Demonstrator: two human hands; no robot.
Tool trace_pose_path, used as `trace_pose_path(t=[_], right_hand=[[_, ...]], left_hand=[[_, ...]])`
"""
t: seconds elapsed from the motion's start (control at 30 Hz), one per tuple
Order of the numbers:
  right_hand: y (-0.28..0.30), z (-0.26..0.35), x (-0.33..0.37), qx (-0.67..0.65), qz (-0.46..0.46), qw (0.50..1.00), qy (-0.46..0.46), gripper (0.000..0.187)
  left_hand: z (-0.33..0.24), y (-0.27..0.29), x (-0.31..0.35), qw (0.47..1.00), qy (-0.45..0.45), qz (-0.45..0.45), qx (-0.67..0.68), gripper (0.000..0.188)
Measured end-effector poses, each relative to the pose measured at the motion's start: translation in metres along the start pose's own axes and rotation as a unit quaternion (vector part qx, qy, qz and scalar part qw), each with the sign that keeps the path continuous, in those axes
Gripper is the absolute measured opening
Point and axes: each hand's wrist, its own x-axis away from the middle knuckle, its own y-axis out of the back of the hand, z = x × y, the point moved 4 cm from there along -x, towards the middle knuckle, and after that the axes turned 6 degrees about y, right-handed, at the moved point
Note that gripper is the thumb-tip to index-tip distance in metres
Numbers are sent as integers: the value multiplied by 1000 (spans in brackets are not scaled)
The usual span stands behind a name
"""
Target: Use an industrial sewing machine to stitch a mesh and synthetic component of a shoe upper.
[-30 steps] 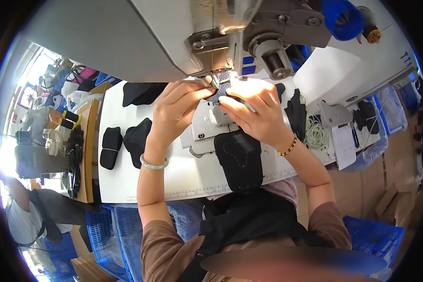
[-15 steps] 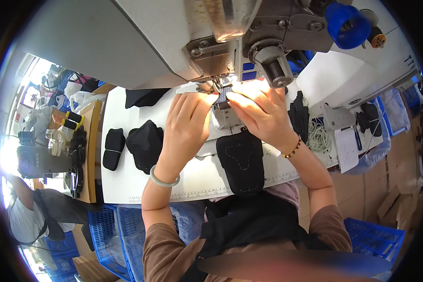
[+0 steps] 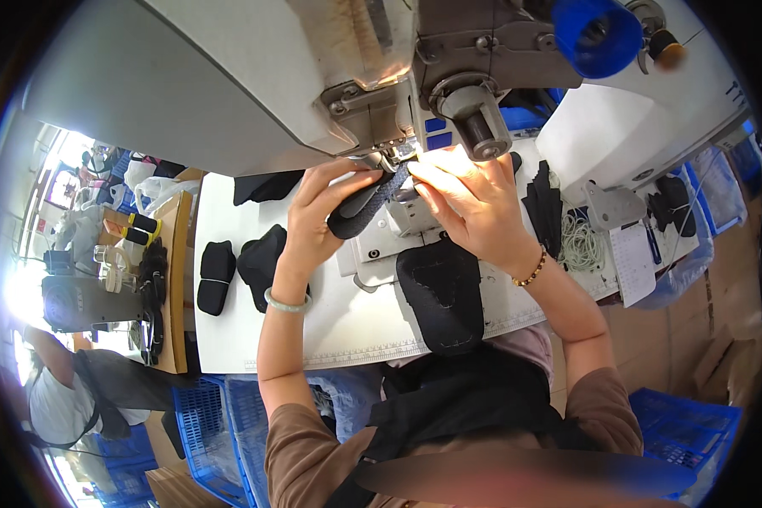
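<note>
Under the head of a sewing machine, I hold a dark grey-black padded fabric piece with a curved, folded-looking edge. My left hand grips its left side, thumb and fingers closed around it. At its narrow right end, close to the needle area, the fingertips of my right hand pinch the edge. The needle itself is hard to make out in the glare. Just in front of the machine bed lies a flat black fabric piece with pale stitch lines, its lower end over the table edge.
Left on the white table are a tied black bundle, a black shaped piece and another behind it. Right are black strips, coiled white cord and a paper sheet. Blue crates stand below; another person sits left.
My left hand has shifted left and turned, and more of the dark fabric piece now shows between my hands. My right hand keeps pinching near the needle. The whole view has shifted slightly.
</note>
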Motion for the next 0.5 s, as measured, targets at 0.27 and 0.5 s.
trace_pose_path(t=[0.27,0.5], right_hand=[[-1,-4,14,-29,-66,996,61,31],[1,19,15,-111,-37,985,124,43]], left_hand=[[-23,-2,9,995,-38,49,-83,53],[-42,-6,6,991,-24,37,-129,52]])
